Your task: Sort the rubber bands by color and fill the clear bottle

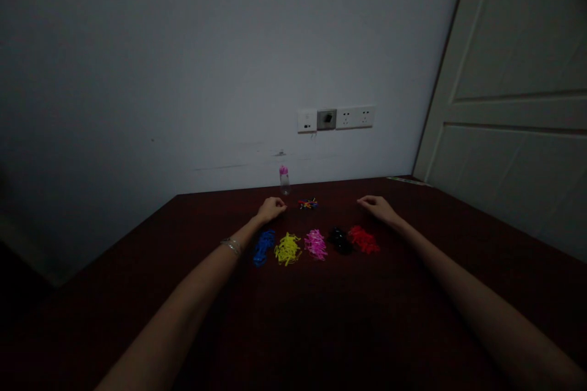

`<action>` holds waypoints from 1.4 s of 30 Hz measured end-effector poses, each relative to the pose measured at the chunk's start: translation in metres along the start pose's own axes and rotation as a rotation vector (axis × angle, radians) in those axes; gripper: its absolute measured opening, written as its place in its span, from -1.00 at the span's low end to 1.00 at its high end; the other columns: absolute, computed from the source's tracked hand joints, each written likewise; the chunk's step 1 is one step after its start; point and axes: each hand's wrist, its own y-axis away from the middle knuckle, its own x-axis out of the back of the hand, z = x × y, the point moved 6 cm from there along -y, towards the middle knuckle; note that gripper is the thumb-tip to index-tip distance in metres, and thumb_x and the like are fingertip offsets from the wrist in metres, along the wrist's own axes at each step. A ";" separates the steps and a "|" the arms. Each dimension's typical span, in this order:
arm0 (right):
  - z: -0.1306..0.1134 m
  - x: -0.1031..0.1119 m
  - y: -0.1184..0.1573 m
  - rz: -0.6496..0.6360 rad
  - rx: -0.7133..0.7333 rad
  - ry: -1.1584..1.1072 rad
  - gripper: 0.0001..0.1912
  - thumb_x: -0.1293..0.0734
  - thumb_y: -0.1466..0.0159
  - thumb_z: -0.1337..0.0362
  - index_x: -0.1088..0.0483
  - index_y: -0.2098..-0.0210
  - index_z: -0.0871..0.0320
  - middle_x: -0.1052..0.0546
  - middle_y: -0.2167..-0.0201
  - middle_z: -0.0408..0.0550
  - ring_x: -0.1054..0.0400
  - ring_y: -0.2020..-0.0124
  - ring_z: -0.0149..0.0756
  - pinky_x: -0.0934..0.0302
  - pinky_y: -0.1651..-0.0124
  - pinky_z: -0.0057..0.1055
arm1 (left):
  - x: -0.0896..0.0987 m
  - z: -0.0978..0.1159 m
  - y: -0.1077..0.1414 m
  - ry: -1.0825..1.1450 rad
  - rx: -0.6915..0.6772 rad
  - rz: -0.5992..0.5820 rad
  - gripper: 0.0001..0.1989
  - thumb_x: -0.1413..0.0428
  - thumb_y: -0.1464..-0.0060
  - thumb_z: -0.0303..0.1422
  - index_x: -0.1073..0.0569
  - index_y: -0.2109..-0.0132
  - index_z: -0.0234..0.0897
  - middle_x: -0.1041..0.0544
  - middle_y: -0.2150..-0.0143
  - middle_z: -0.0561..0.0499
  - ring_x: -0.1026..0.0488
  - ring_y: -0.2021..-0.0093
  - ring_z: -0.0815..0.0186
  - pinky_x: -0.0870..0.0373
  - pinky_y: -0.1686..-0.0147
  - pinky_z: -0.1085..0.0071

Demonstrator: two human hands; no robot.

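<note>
My left hand [272, 208] rests on the table with its fingers curled closed, left of a small pile of mixed-colour pieces [307, 203]. Across from it my right hand [375, 205] lies on the table, fingers folded together. Nothing shows in either hand. Between my forearms stretches a row of loose piles of thin strands that look like rubber bands: blue [263, 248], yellow [288, 249], pink [316, 245], black [340, 241] and red [364, 239]. Behind my left hand stands a clear bottle [285, 182] with a pink top.
The dark red-brown table [312, 317] meets a pale wall [229, 73] at the back. Sockets and switches [355, 117] are set in that wall. A panelled white door [513, 110] rises at the right. The light is dim.
</note>
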 end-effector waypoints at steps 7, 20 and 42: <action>0.004 0.000 0.009 0.060 0.015 0.146 -0.63 -0.17 -0.11 0.06 -0.46 0.41 0.20 -0.53 0.46 -0.01 -0.38 0.40 -0.24 -0.20 0.33 -0.39 | -0.026 0.038 -0.011 -0.134 -0.025 -0.099 -0.77 -0.07 0.05 -0.38 -0.51 0.20 -0.23 -0.52 0.19 -0.06 -0.43 0.18 0.26 -0.29 0.23 0.47; -0.001 -0.005 0.011 0.026 0.066 0.245 -0.62 -0.15 -0.16 0.10 -0.47 0.32 0.23 -0.54 0.32 0.05 -0.39 0.28 -0.18 -0.21 0.20 -0.35 | -0.029 0.036 -0.016 -0.103 0.018 -0.024 -0.82 -0.06 0.07 -0.39 -0.53 0.30 -0.24 -0.52 0.26 -0.09 -0.42 0.25 0.24 -0.27 0.27 0.44; -0.005 -0.004 0.014 0.033 0.046 0.251 -0.66 -0.17 -0.16 0.14 -0.49 0.31 0.20 -0.55 0.31 0.05 -0.39 0.25 -0.16 -0.21 0.15 -0.32 | -0.008 0.051 -0.014 0.136 -0.108 -0.049 -0.80 -0.06 0.17 -0.45 -0.57 0.40 -0.40 -0.52 0.47 -0.03 -0.38 0.43 0.34 -0.26 0.36 0.49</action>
